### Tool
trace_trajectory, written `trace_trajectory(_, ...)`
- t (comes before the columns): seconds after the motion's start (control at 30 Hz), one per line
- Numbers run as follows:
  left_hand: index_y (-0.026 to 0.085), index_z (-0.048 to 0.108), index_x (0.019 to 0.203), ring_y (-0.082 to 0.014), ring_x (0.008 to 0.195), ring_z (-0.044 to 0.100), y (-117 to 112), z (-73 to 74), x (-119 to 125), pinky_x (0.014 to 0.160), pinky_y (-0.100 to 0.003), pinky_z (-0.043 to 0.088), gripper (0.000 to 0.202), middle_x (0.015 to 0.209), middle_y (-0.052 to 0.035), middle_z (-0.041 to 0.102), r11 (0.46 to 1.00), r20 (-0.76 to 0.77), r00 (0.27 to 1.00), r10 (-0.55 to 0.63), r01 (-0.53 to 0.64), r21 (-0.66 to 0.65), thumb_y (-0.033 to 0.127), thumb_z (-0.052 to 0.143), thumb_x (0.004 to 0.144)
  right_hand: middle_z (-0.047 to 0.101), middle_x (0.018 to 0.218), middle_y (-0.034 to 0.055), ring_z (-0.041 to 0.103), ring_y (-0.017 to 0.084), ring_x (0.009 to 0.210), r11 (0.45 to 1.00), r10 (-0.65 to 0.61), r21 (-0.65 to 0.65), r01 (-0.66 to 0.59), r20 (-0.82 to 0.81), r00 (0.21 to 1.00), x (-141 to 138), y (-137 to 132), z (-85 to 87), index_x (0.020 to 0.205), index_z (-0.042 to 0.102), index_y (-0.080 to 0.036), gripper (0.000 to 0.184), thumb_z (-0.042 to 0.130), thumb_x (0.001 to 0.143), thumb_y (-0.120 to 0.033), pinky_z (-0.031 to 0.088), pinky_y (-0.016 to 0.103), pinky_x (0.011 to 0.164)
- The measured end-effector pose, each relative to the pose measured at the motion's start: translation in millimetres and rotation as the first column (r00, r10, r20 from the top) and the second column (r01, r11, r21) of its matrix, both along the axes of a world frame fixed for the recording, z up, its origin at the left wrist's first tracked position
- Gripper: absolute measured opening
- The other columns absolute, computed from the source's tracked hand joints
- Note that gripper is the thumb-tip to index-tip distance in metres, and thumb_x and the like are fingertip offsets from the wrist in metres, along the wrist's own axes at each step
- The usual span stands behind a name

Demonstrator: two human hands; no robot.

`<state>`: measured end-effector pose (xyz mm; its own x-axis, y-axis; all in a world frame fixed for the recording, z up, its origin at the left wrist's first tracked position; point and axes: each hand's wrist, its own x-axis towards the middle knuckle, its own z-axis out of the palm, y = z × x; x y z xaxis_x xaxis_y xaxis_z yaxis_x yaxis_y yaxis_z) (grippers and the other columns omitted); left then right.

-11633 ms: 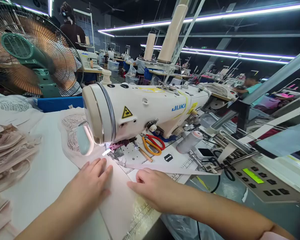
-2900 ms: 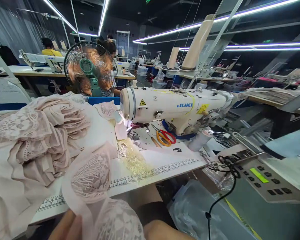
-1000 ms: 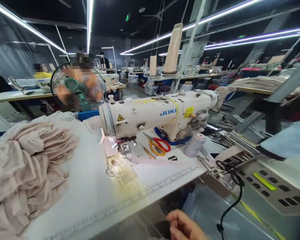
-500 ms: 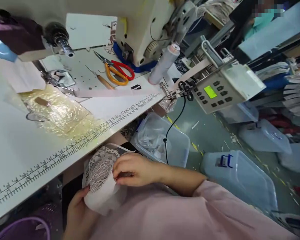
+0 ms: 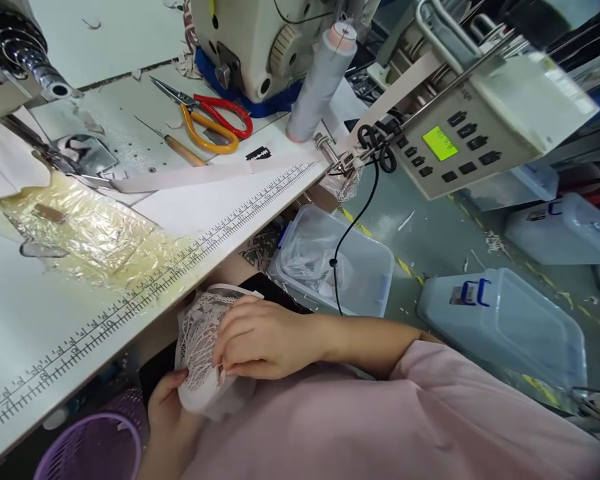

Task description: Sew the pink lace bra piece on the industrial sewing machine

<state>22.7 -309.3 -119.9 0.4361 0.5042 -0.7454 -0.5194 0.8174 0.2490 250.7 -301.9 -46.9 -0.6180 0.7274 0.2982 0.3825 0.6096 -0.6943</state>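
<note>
Low over my lap, in front of the table edge, I hold a whitish lace bra cup (image 5: 199,343) with a scalloped border. My left hand (image 5: 171,408) is wrapped around its lower left side, the thumb lying on the lace. From the right, my right hand (image 5: 266,337) pinches the cup's edge between thumb and fingers. Those fingers cover the right part of the lace. Smooth white fabric hangs under the cup.
The sewing machine table (image 5: 180,213) carries a printed ruler along its edge. On it lie scissors (image 5: 213,127), an awl (image 5: 183,150), a blade (image 5: 259,154) and a thread cone (image 5: 323,83). A tape feeder (image 5: 460,143), plastic bins (image 5: 505,327) and a purple basket (image 5: 93,447) surround me.
The view has shifted, bringing the purple basket further into sight. My right hand has moved further over the lace, covering more of it. Both hands keep hold of the cup.
</note>
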Motion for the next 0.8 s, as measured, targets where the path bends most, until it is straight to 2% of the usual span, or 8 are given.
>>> trace_trajectory(0.13, 0.011, 0.067, 0.097, -0.0282, 0.086, 0.068, 7.5, -4.2, 4.5, 0.082, -0.039, 0.055, 0.035, 0.081, -0.0080, 0.073, 0.981, -0.364, 0.927, -0.087, 0.143, 0.130, 0.011, 0.059, 0.063, 0.071, 0.091, 0.0035, 0.060, 0.012, 0.087, 0.999, 0.018, -0.026, -0.020, -0.057, 0.998, -5.3, 2.1, -2.5, 0.080, 0.059, -0.016, 0.019, 0.046, 0.092, -0.022, 0.042, 0.025, 0.087)
trace_trajectory(0.23, 0.014, 0.067, 0.094, -0.0234, 0.094, 0.064, 12.0, 4.2, 4.5, 0.084, -0.029, 0.051, 0.027, 0.098, -0.0062, 0.071, 0.956, -0.534, 0.845, -0.022, 0.174, 0.236, 0.019, 0.066, 0.067, 0.070, 0.086, 0.0038, 0.060, 0.012, 0.082, 0.999, -0.004, -0.047, 0.000, -0.089, 0.996, -9.2, 3.2, -2.6, 0.076, 0.057, -0.016, 0.015, 0.050, 0.088, -0.019, 0.044, 0.024, 0.084)
trace_trajectory(0.3, 0.019, 0.065, 0.101, -0.0186, 0.102, 0.061, 11.8, 18.2, 1.0, 0.088, -0.023, 0.047, 0.026, 0.110, -0.0028, 0.066, 0.869, -0.691, 0.719, 0.066, 0.300, 0.395, 0.025, 0.065, 0.075, 0.069, 0.084, 0.0033, 0.060, 0.013, 0.080, 0.996, -0.028, -0.084, 0.023, -0.059, 0.998, -11.8, 4.0, -2.4, 0.073, 0.057, -0.016, 0.013, 0.053, 0.086, -0.017, 0.044, 0.025, 0.082)
trace_trajectory(0.37, 0.022, 0.062, 0.109, -0.0171, 0.107, 0.058, 10.1, 35.9, -2.7, 0.093, -0.023, 0.043, 0.028, 0.116, -0.0022, 0.063, 0.587, -0.799, 0.566, 0.202, 0.583, 0.562, 0.028, 0.061, 0.081, 0.069, 0.083, 0.0030, 0.060, 0.014, 0.081, 0.989, -0.055, -0.138, 0.054, -0.007, 0.998, -14.2, 4.7, -2.2, 0.072, 0.057, -0.017, 0.012, 0.055, 0.084, -0.018, 0.044, 0.026, 0.082)
trace_trajectory(0.47, 0.020, 0.059, 0.107, -0.0185, 0.099, 0.060, 10.8, 57.5, -1.9, 0.088, -0.027, 0.045, 0.027, 0.105, -0.0052, 0.065, -0.055, -0.764, 0.485, 0.425, 0.856, 0.513, 0.028, 0.062, 0.082, 0.069, 0.081, 0.0024, 0.060, 0.015, 0.079, 0.971, -0.096, -0.213, 0.107, 0.061, 0.994, -18.0, 5.6, -1.5, 0.072, 0.058, -0.017, 0.011, 0.057, 0.082, -0.019, 0.045, 0.027, 0.080)
trace_trajectory(0.53, 0.017, 0.059, 0.099, -0.0167, 0.087, 0.062, 14.3, 63.8, 3.0, 0.079, -0.025, 0.047, 0.017, 0.094, -0.0055, 0.065, -0.251, -0.717, 0.475, 0.510, 0.880, 0.404, 0.025, 0.060, 0.084, 0.069, 0.080, 0.0022, 0.060, 0.015, 0.078, 0.959, -0.113, -0.250, 0.132, 0.091, 0.989, -20.2, 6.3, -0.3, 0.073, 0.059, -0.017, 0.010, 0.057, 0.083, -0.020, 0.045, 0.027, 0.080)
trace_trajectory(0.67, 0.016, 0.058, 0.092, -0.0133, 0.079, 0.062, 20.0, 62.1, 10.4, 0.073, -0.022, 0.048, 0.008, 0.087, -0.0046, 0.064, -0.292, -0.698, 0.478, 0.533, 0.878, 0.379, 0.021, 0.054, 0.088, 0.069, 0.084, 0.0024, 0.060, 0.016, 0.082, 0.942, -0.088, -0.312, 0.126, 0.136, 0.987, -21.3, 7.9, 5.0, 0.082, 0.063, -0.016, 0.010, 0.057, 0.086, -0.022, 0.044, 0.026, 0.081)
trace_trajectory(0.8, 0.020, 0.060, 0.092, -0.0116, 0.079, 0.062, 15.8, 55.7, 2.7, 0.075, -0.020, 0.048, 0.010, 0.088, -0.0011, 0.064, -0.140, -0.729, 0.475, 0.493, 0.870, 0.472, 0.015, 0.059, 0.084, 0.068, 0.097, 0.0061, 0.058, 0.019, 0.091, 0.954, 0.005, -0.291, 0.071, 0.253, 0.967, -13.4, 8.0, 11.3, 0.090, 0.065, -0.013, 0.014, 0.056, 0.087, -0.024, 0.043, 0.031, 0.087)
